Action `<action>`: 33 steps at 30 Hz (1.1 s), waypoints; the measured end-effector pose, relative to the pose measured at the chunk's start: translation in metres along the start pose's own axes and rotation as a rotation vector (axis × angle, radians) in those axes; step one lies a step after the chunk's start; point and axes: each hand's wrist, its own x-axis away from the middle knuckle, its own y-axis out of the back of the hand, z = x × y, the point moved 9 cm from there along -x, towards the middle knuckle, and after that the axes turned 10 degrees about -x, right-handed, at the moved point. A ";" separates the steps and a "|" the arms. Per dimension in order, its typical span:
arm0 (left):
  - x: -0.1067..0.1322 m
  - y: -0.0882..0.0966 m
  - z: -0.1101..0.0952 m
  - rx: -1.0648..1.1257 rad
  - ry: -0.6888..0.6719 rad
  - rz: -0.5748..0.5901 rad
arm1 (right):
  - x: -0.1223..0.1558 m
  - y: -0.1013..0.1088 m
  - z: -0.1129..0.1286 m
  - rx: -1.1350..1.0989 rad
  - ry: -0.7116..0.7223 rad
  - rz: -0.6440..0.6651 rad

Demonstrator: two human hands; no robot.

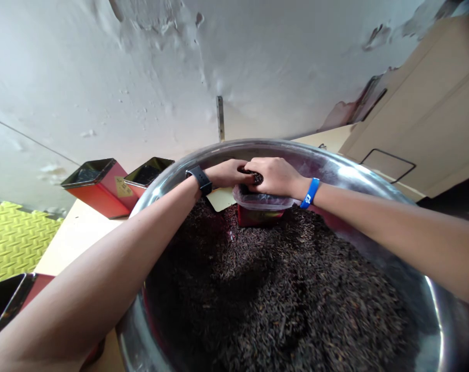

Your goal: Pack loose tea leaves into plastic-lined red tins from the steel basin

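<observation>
A clump of dark loose tea leaves (pixel 254 177) shows between my hands, over a red tin (pixel 258 217). My left hand (pixel 230 173), with a black band at the wrist, curls its fingers at the clump's left side. From the right, my right hand (pixel 275 175), with a blue wristband, bends its fingers round the same clump. Below it, a clear plastic bag (pixel 265 200) spreads over the tin's rim; the fingertips are partly hidden. The tin stands in a heap of tea (pixel 296 289) inside a large metal basin (pixel 374 186). Beside it lies a pale yellow flat piece (pixel 222 200).
Two open red tins (pixel 114 194) (pixel 146 173) stand left of the basin on a pale tabletop (pixel 77 235). Another open tin (pixel 21 294) is at lower left. Yellow foam matting (pixel 17 237) covers the floor. Behind rises a peeling wall (pixel 160 88); a beige cabinet (pixel 424 108) is at right.
</observation>
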 end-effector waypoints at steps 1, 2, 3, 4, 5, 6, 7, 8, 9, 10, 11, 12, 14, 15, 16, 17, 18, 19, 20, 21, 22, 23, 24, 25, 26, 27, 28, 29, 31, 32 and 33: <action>0.000 0.000 0.000 -0.001 0.000 -0.003 | 0.000 0.000 0.000 0.002 -0.002 0.000; 0.000 0.000 -0.001 -0.002 -0.001 -0.006 | 0.000 -0.001 -0.001 0.002 -0.004 0.001; 0.000 0.001 -0.001 -0.003 -0.002 -0.009 | 0.000 -0.001 -0.001 0.002 -0.006 0.000; 0.000 0.001 -0.001 -0.003 -0.004 -0.013 | 0.000 0.000 -0.002 0.001 -0.007 -0.003; 0.000 0.002 -0.002 -0.003 -0.005 -0.016 | 0.000 0.000 -0.002 0.000 -0.007 -0.005; 0.000 0.002 -0.002 -0.001 -0.007 -0.019 | 0.000 0.000 -0.002 -0.001 -0.006 -0.008; 0.001 0.003 -0.003 0.000 -0.008 -0.022 | 0.001 0.000 -0.002 -0.004 -0.005 -0.008; 0.001 0.003 -0.003 0.000 -0.009 -0.024 | 0.001 0.000 -0.002 -0.007 -0.005 -0.008; 0.001 0.003 -0.004 0.001 -0.010 -0.025 | 0.000 0.000 -0.002 -0.012 -0.006 -0.007; 0.001 0.004 -0.004 0.001 -0.010 -0.027 | 0.000 0.000 -0.002 -0.017 -0.008 -0.006; 0.002 0.004 -0.004 -0.001 -0.009 -0.028 | 0.000 0.000 -0.003 -0.023 -0.008 -0.006; 0.002 0.005 -0.005 -0.003 -0.007 -0.031 | 0.000 0.000 -0.003 -0.029 -0.006 -0.006; 0.003 0.006 -0.006 -0.010 0.002 -0.032 | -0.001 -0.001 -0.003 -0.041 0.003 -0.007; 0.003 0.006 -0.006 -0.013 0.008 -0.031 | -0.001 -0.001 -0.003 -0.046 0.009 -0.005; 0.003 0.006 -0.006 -0.016 0.014 -0.029 | -0.001 -0.001 -0.003 -0.051 0.014 -0.004; 0.003 0.006 -0.006 -0.018 0.017 -0.027 | -0.001 -0.001 -0.003 -0.056 0.016 -0.002; 0.004 0.006 -0.007 -0.018 0.017 -0.025 | -0.001 -0.001 -0.003 -0.060 0.017 0.000; 0.004 0.006 -0.007 -0.018 0.014 -0.022 | -0.001 -0.001 -0.003 -0.063 0.017 0.004; 0.003 0.006 -0.007 -0.018 0.011 -0.022 | -0.002 -0.001 -0.003 -0.065 0.016 0.006; 0.003 0.006 -0.007 -0.018 0.009 -0.019 | -0.002 -0.001 -0.003 -0.066 0.014 0.008; 0.003 0.006 -0.007 -0.017 0.010 -0.017 | -0.002 -0.001 -0.003 -0.067 0.012 0.009; 0.003 0.006 -0.007 -0.016 0.012 -0.016 | -0.002 -0.001 -0.003 -0.069 0.012 0.011; 0.003 0.006 -0.007 -0.012 0.012 -0.016 | -0.002 -0.001 -0.003 -0.073 0.015 0.011; 0.003 0.006 -0.007 -0.006 0.008 -0.016 | -0.002 -0.002 -0.002 -0.080 0.020 0.011; 0.003 0.005 -0.007 0.003 0.002 -0.017 | -0.002 -0.002 -0.002 -0.088 0.026 0.010; 0.003 0.005 -0.008 0.011 -0.003 -0.017 | -0.002 -0.002 -0.001 -0.096 0.033 0.010; 0.002 0.005 -0.008 0.018 -0.006 -0.016 | -0.002 -0.002 0.000 -0.104 0.039 0.011; 0.002 0.005 -0.008 0.023 -0.005 -0.015 | -0.002 -0.002 0.000 -0.110 0.042 0.013; 0.002 0.004 -0.007 0.033 0.000 -0.008 | -0.002 -0.002 0.001 -0.120 0.045 0.020; 0.002 0.004 -0.006 0.039 0.000 -0.006 | -0.002 -0.002 0.001 -0.122 0.045 0.023; 0.002 0.004 -0.006 0.047 -0.004 -0.004 | -0.002 -0.002 0.001 -0.124 0.044 0.026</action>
